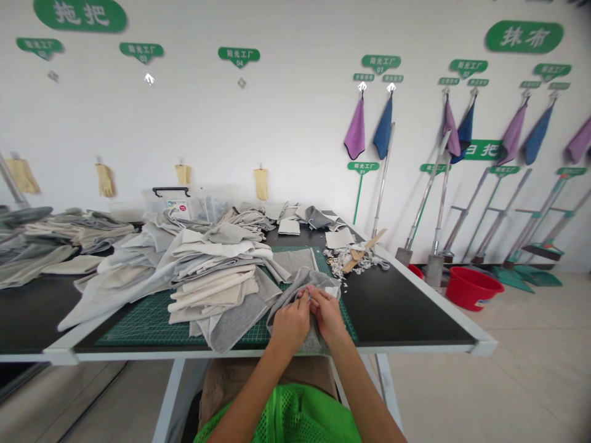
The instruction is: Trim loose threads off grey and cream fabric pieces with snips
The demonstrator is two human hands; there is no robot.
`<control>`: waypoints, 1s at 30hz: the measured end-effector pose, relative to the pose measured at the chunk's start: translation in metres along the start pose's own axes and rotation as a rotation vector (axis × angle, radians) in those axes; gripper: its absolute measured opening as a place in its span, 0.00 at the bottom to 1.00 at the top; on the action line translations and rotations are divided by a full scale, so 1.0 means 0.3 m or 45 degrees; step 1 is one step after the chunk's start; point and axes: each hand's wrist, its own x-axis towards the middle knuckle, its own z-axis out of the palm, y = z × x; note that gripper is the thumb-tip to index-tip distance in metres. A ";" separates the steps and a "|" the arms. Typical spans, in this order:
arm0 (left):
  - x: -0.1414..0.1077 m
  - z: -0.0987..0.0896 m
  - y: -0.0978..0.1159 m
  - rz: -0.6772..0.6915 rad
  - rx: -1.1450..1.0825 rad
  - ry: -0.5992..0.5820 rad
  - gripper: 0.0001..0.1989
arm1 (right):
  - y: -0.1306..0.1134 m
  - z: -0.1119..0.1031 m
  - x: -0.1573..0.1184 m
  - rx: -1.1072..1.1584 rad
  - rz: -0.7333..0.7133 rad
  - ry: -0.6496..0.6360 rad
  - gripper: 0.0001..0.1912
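Near the table's front edge, my left hand [292,320] and my right hand [327,312] meet with fingertips pinched on a grey cloth [298,286]. Something small and bluish shows between the fingertips, too small to make out. The cloth lies bunched beneath and around both hands, over the right part of a green cutting mat [152,320]. Just left of my hands stands a tall pile of folded grey and cream cloths [217,283]. Behind the hands a flat grey cloth [293,261] rests on the mat.
Scraps [360,261] with a brown strip [364,251] lie at the table's right side. More cloths [78,231] cover the left side. A clear box [178,200] stands at the back. Mops and a red bucket [473,288] are beyond the table's right edge.
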 end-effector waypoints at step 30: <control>0.001 0.002 0.000 0.010 -0.002 0.004 0.19 | 0.006 -0.014 0.013 0.015 0.029 -0.038 0.10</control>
